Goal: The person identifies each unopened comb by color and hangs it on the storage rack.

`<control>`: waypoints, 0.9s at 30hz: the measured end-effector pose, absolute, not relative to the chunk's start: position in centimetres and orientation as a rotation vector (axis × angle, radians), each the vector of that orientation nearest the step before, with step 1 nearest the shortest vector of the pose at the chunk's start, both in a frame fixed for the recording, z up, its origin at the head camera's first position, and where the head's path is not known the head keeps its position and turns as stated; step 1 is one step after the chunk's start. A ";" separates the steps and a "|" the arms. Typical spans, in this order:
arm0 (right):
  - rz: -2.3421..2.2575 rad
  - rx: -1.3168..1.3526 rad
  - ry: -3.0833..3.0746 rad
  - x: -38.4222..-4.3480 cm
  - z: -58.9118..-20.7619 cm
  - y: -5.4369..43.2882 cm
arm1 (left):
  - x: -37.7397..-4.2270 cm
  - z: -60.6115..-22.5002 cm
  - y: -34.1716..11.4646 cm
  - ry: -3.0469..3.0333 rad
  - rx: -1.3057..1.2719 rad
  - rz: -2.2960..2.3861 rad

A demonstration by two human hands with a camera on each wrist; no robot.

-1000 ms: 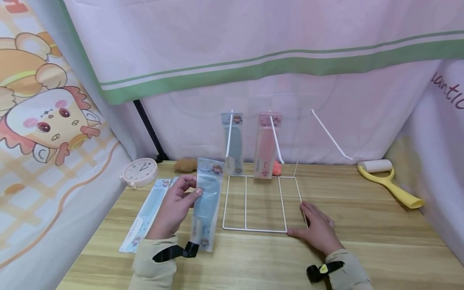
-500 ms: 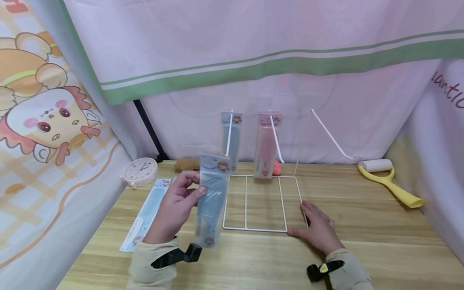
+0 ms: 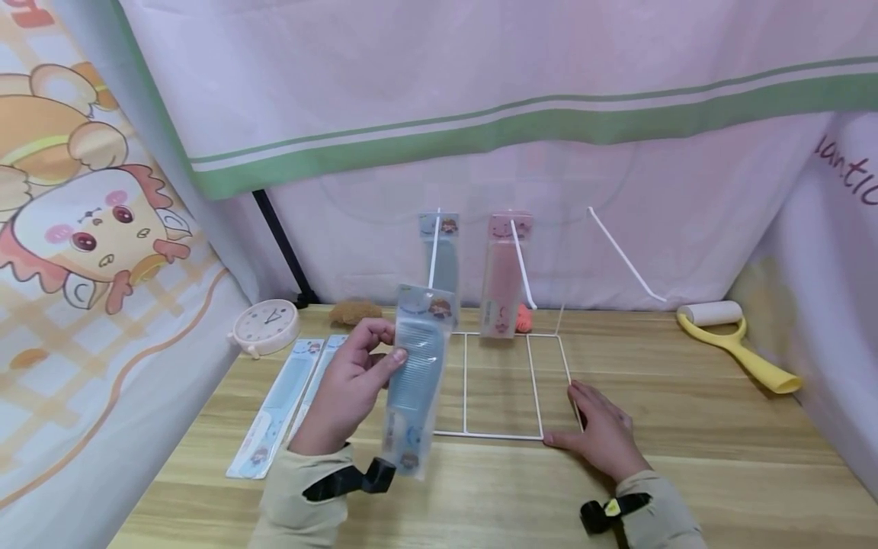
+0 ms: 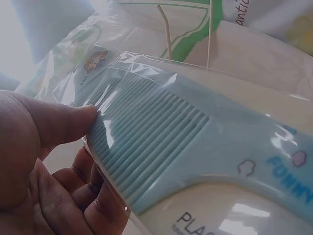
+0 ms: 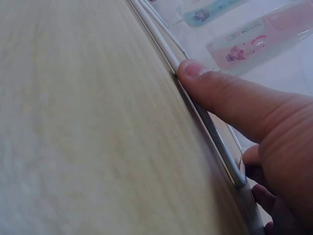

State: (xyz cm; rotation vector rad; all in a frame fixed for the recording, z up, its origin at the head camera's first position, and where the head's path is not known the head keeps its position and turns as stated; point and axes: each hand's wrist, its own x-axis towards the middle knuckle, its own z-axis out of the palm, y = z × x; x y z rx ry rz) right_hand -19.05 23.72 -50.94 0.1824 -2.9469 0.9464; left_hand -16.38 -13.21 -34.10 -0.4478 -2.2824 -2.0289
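Light-blue plastic comb in a clear printed sleeve (image 3: 420, 374): centre of the head frame, up off the table, near upright with a slight lean, printed header at top. Left hand (image 3: 351, 389) pinches it by its left edge, thumb on the front face, other fingers behind; left wrist view confirms. Its header overlaps the lower part of a second sleeved blue comb (image 3: 449, 263) behind it; can't tell if they touch.

Right hand (image 3: 607, 435), lower right of centre: thumb and fingers spread around the near-right corner of a white wire rack base (image 3: 501, 437). Thumb tip presses the front bar, per right wrist view.

Upper centre: second blue comb hangs on a slim white left hook (image 3: 434, 252), sleeved pink comb (image 3: 499, 286) on a matching middle hook (image 3: 523, 263). A matching right hook (image 3: 625, 255) sits right of those.

Left of centre: two more blue comb packs flat on the wood-grain table (image 3: 521, 503), one in plain view (image 3: 277, 412), the other partly behind the left hand.

Back edge, left to right: round pale-pink clock (image 3: 265, 328), brown fuzzy lump (image 3: 354, 312), coral-pink object (image 3: 524, 319) mostly behind the pink comb. Far right: white lint roller with yellow handle (image 3: 748, 357).
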 end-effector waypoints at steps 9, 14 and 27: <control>0.937 0.188 -2.948 -19.0 -50.9 23.8 | -17.1 -34.5 -12.9 -2.330 -0.391 -2.032; 0.936 0.186 -2.946 -19.0 -50.9 23.8 | -17.9 -35.1 -12.7 -2.346 -0.326 -2.025; 0.946 0.171 -2.965 -19.0 -50.8 23.8 | -20.1 -35.1 -11.8 -2.366 -0.232 -1.976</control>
